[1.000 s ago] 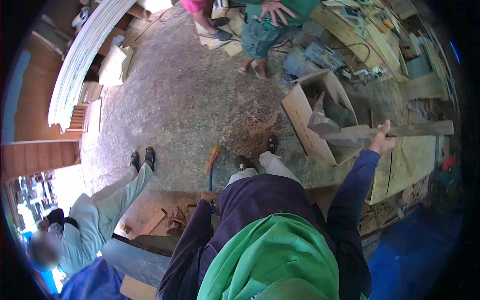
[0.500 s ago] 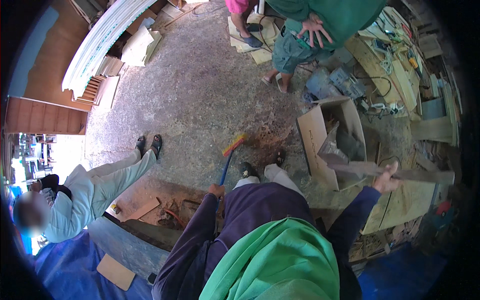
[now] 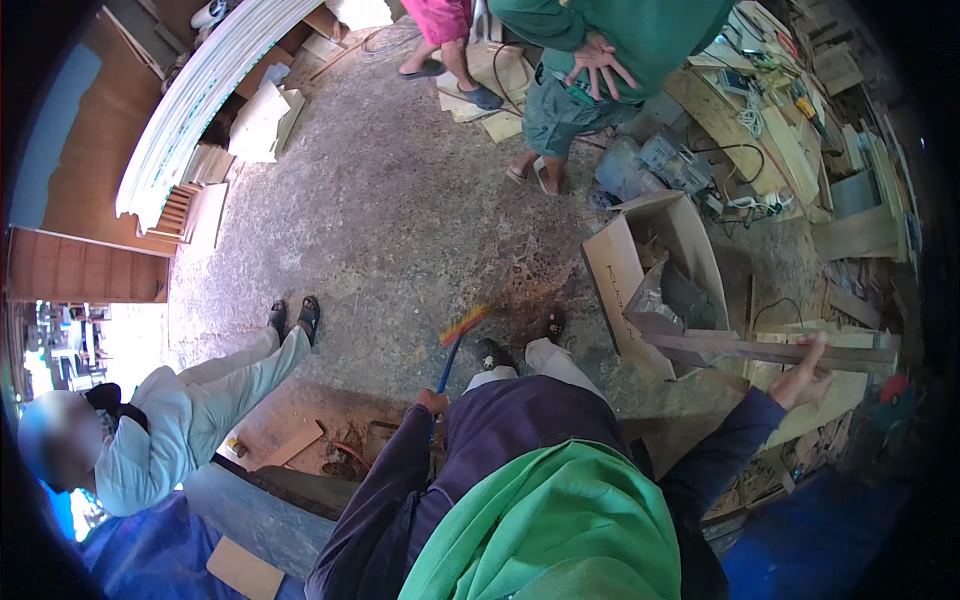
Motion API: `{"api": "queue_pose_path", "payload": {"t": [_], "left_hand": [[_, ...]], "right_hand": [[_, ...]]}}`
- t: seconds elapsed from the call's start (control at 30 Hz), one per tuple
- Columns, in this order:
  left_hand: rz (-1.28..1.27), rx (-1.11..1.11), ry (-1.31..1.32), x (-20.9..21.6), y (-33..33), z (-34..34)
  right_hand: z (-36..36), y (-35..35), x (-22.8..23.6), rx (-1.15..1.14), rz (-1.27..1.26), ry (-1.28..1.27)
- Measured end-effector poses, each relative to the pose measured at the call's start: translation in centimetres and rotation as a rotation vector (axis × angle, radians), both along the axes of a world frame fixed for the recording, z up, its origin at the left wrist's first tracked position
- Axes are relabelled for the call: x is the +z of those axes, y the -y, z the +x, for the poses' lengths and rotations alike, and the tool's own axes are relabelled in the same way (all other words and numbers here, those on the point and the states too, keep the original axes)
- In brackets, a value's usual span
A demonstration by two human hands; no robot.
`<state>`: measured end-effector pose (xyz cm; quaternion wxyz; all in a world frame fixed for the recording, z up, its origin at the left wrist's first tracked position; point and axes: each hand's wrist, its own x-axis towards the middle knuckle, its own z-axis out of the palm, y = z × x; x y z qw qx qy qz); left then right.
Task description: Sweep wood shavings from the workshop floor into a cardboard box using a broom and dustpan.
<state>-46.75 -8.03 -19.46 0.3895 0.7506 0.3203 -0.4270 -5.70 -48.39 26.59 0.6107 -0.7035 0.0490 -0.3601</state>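
My left hand is closed around the blue handle of a broom. The broom's red and yellow bristle head rests on the floor just ahead of my feet. Out to the right, my right hand grips a long brownish wooden board, held roughly level. Its left end reaches over the near side of an open cardboard box. Inside the box lies a grey, crumpled-looking piece, partly hidden by the flaps.
A person in pale clothes stands at left. Ahead are a person in green and another in pink shorts. Grey machines and a cluttered bench line the right. Stacked white panels stand far left; loose wood scraps lie nearby.
My right hand has shifted a little outward and the board has turned slightly, its broad face now less visible. The broom stays nearly put. My view has shifted slightly.
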Motion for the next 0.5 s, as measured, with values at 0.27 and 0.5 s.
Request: {"api": "queue_pose_path", "payload": {"t": [0.27,0.5], "left_hand": [[0.143,0.206,-0.041,0.7,1.6,1.0],[0.048,0.131,0.14,-1.0,1.8,2.5]], "right_hand": [[1.2,0.3,3.6,0.406,0.183,-0.092],[2.3,-0.8,2.6,0.216,0.205,-0.055]]}}
